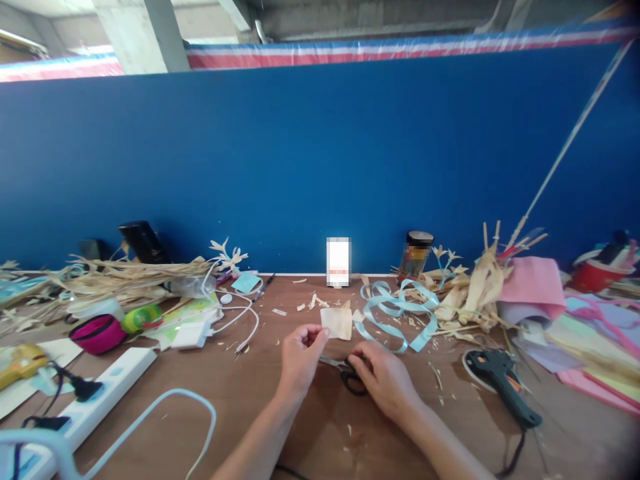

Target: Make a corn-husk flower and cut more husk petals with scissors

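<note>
pale squarish piece (pixel 337 324), black-handled scissors (pixel 345 366), tips leftward

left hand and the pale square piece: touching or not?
Touching. The head view shows the left hand gripping the pale square piece near its lower left corner, thumb overlapping the edge.

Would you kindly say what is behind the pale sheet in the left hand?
Beyond the sheet, pinched by the left hand, pale scraps lie on the table; farther back stands a bright, blurred object. Whatever the sheet covers cannot be seen.
</note>
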Available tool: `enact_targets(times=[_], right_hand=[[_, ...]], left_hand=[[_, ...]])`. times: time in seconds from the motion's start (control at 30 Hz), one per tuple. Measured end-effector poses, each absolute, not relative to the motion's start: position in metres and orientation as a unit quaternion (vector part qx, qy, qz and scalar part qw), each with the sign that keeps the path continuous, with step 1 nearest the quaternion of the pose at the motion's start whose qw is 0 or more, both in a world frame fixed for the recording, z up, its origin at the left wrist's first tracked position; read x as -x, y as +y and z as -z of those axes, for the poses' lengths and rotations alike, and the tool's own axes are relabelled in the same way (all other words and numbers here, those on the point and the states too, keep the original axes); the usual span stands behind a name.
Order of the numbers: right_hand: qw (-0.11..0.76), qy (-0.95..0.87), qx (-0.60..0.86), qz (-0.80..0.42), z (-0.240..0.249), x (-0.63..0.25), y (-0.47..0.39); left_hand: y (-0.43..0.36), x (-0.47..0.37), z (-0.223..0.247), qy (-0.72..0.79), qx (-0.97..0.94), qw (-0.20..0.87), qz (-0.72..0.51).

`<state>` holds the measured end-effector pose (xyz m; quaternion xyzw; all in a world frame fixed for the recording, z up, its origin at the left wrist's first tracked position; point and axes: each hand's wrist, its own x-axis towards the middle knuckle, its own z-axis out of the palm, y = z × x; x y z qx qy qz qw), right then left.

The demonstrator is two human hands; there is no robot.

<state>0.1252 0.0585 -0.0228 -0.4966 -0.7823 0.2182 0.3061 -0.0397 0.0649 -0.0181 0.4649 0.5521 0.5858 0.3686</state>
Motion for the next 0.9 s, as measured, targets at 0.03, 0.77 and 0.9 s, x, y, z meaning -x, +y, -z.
enact_targets(times=[0.03, 0.77, 0.9], right_hand=[[0.341, -0.757, 0.496, -0.254, 0.023, -0.124, 0.059], [0.464, -0.529, 0.446, -0.553, 0.032, -0.122, 0.072], [0.464, -0.541, 0.431, -0.553, 0.033, -0.123, 0.073]], left_hand=[[0.064, 0.038, 0.018, 0.548, -0.474, 0.375, -0.578], [0.062, 0.029, 0.023, 0.521, -0.429, 0.514, -0.529], [0.062, 0.029, 0.023, 0.523, -0.421, 0.518, -0.529]])
